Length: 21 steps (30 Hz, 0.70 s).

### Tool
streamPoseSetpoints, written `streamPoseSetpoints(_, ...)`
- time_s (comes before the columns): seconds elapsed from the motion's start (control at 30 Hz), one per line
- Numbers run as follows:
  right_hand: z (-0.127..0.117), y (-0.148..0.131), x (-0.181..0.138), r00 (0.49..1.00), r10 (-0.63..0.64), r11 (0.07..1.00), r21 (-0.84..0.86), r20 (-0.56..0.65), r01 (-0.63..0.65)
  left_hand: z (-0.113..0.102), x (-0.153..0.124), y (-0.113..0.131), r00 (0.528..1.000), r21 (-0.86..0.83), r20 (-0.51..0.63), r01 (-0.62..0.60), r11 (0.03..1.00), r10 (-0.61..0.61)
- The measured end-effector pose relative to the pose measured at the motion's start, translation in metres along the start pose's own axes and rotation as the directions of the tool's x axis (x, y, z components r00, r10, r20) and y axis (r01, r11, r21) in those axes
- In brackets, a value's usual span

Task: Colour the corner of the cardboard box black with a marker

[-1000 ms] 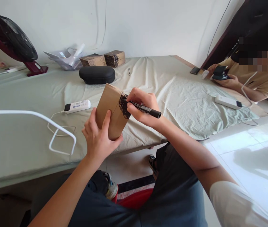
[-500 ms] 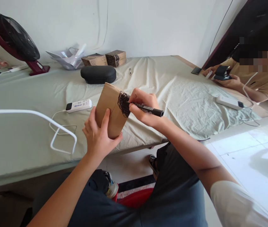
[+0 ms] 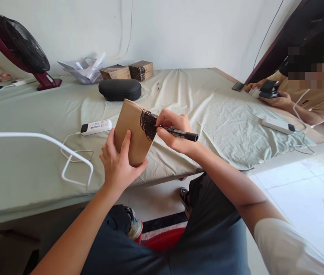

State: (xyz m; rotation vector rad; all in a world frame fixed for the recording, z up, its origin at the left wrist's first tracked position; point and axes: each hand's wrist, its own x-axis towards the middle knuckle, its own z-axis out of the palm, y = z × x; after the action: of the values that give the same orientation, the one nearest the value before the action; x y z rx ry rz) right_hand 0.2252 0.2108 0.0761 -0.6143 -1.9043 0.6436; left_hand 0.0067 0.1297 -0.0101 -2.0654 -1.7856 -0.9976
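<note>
A brown cardboard box (image 3: 131, 124) is tilted up near the table's front edge, with my left hand (image 3: 119, 158) wrapped round its lower left part. Dense black scribble (image 3: 148, 124) covers the box's right end. My right hand (image 3: 176, 131) grips a black marker pen (image 3: 183, 133) whose back end points right. The pen's tip is at the scribbled end, mostly hidden by my fingers.
Behind the box lie a black zip case (image 3: 120, 90), two cardboard boxes (image 3: 141, 71) and a plastic basket (image 3: 84, 72). A fan (image 3: 18, 44) stands at the left. White power banks (image 3: 95, 127) with cables lie on the cloth. Another person's hand (image 3: 283, 100) holds a dark device at right.
The box has turned and shifted slightly left in my left hand. My right hand stays nearly in place with the marker pen, and the black scribble looks a little denser.
</note>
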Motion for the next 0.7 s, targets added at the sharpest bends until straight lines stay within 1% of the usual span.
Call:
streamPoseSetpoints(0.1, -0.001, 0.001, 0.0, 0.999, 0.014, 1.0, 0.026, -0.048, -0.013, 0.001, 0.0, -0.003, 1.0, -0.018, -0.01, 0.011, 1.0, -0.011)
streamPoseSetpoints(0.23, -0.001, 0.002, 0.0, 0.997, 0.035, 0.999, 0.035, -0.062, -0.033, 0.001, 0.0, -0.006, 1.0, -0.032, -0.011, 0.026, 0.999, -0.026)
streamPoseSetpoints(0.5, -0.005, 0.004, -0.001, 0.991, 0.025, 0.999, 0.041, -0.131, -0.02, -0.003, 0.001, -0.011, 1.0, -0.049, 0.007, 0.023, 0.999, -0.023)
streamPoseSetpoints(0.7, -0.005, 0.009, -0.001, 0.99, 0.058, 0.997, 0.064, -0.131, -0.05, -0.004, 0.0, -0.015, 1.0, -0.111, 0.019, 0.014, 0.994, -0.012)
